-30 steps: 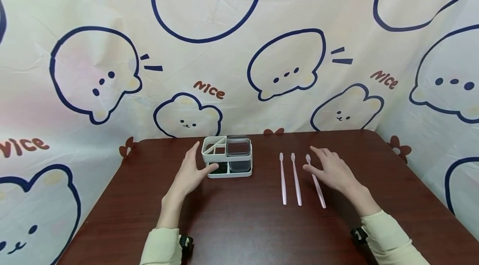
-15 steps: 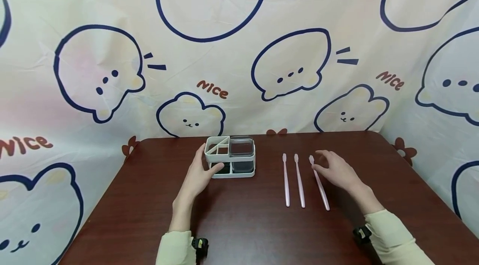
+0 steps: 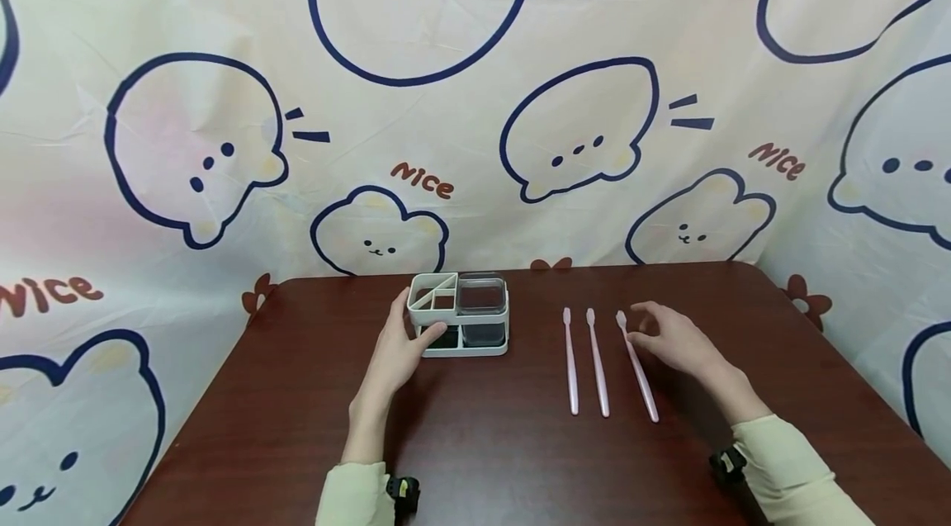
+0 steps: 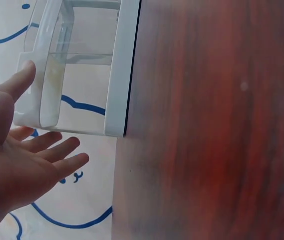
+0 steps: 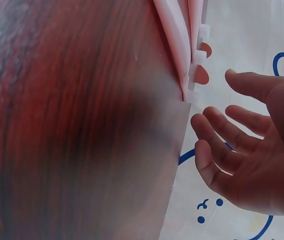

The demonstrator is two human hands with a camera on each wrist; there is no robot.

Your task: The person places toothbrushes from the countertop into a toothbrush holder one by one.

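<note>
In the head view a pale grey-green two-tier toothbrush holder (image 3: 431,315) with clear containers stands near the table's back edge. My left hand (image 3: 394,351) grips its left end, thumb on the front and index finger partly hidden behind. The left wrist view shows the thumb against the upper tier, other fingers spread. Right of the holder lie three pink toothbrushes: the left one (image 3: 571,365), the middle one (image 3: 598,365) and the slanted right one (image 3: 641,373). Bent and holding nothing, my right hand (image 3: 676,340) hovers beside the right toothbrush's head. In the right wrist view its fingers are apart.
A dark red-brown wooden table (image 3: 490,460) carries everything. Close behind it hangs a pale cloth (image 3: 475,130) printed with blue-outlined bears, which also covers the left and right sides. Dark cameras are strapped at both wrists.
My left hand has come slightly right, up against the holder. The right hand's fingers have bent and drawn closer together beside the right toothbrush. The whole view has shifted a little.
</note>
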